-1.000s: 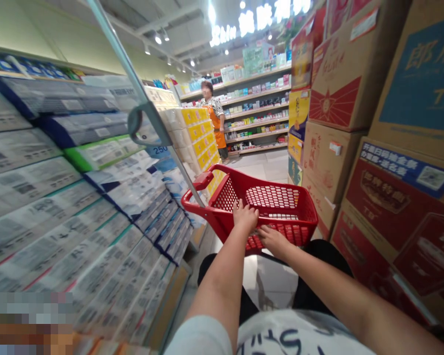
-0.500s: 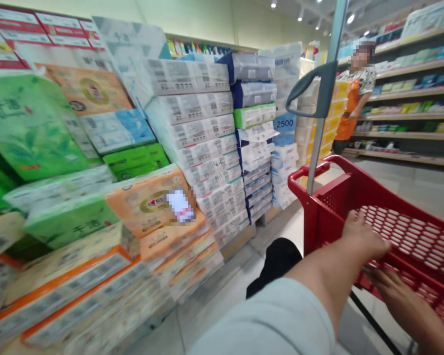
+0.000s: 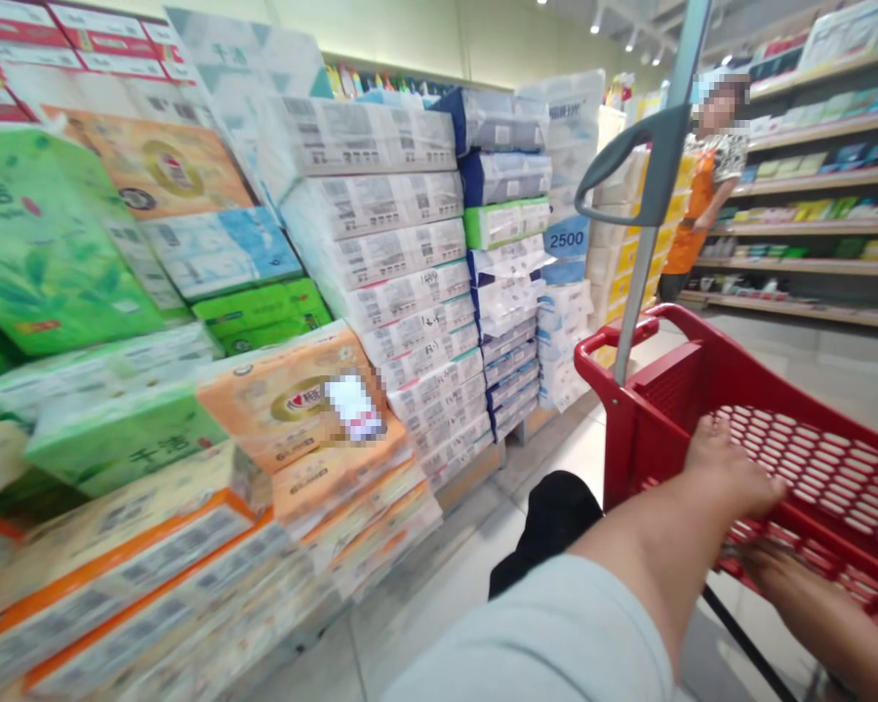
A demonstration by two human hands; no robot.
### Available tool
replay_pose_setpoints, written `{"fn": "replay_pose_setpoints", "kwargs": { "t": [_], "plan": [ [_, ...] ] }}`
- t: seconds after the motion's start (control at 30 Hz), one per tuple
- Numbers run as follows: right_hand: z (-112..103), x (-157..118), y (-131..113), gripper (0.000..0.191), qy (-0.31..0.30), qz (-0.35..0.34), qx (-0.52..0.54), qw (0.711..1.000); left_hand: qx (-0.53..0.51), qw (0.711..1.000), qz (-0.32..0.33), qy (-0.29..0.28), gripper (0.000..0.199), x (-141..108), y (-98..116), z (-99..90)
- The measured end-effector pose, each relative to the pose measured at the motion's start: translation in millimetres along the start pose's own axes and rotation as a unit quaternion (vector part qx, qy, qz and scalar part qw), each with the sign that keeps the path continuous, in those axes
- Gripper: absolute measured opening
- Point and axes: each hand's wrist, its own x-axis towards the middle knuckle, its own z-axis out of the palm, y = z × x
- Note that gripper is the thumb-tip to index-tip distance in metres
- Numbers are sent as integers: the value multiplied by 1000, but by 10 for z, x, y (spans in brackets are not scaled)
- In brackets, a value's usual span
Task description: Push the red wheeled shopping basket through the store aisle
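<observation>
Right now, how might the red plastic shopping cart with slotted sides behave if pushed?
The cart would probably stay stiff: its moulded walls hold their shape. Its open slots suggest lightness for its size. Pushing high on the tall grey metal pole could tip it.

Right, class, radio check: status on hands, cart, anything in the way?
Left hand over cart's near rim. Right hand low against near side, grip unclear. Person in orange standing beyond cart.
</observation>
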Motion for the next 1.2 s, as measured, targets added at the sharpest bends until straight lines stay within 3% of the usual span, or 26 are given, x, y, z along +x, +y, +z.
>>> {"fn": "replay_pose_setpoints", "kwargs": {
  "t": [0.1, 0.23, 0.4, 0.53, 0.67, 0.8, 0.93, 1.07, 1.2],
  "plan": [
    [17, -67, -2, 65, -26, 33, -16, 999, 3, 1000, -1, -3, 47, -12, -3, -18],
    [-72, -27, -46, 47, -47, 26, -45, 998, 13, 1000, -1, -23, 53, -66, -17, -136],
    [-379, 307, -254, 47, -160, 124, -65, 977, 39, 999, 9, -23, 51, -206, -20, -375],
    [-582, 526, -317, 32, -270, 172, -4, 948, 46, 998, 18, -27, 49, -208, -43, -461],
    [-682, 537, -260, 27, -232, 208, -31, 950, 77, 996, 28, -39, 49, -106, -65, -443],
    [-727, 427, -272, 21, -232, 235, -42, 943, 101, 994, 31, -32, 49, -61, -49, -442],
    [-795, 419, -277, 26, -181, 245, -50, 951, 120, 991, 36, -48, 48, -52, -26, -479],
    [-892, 513, -245, 24, -195, 273, -39, 941, 125, 990, 32, -54, 47, -37, -12, -501],
    [-994, 679, -232, 29, -117, 266, -29, 956, 140, 987, 39, -63, 42, -31, -6, -494]
  ]
}}
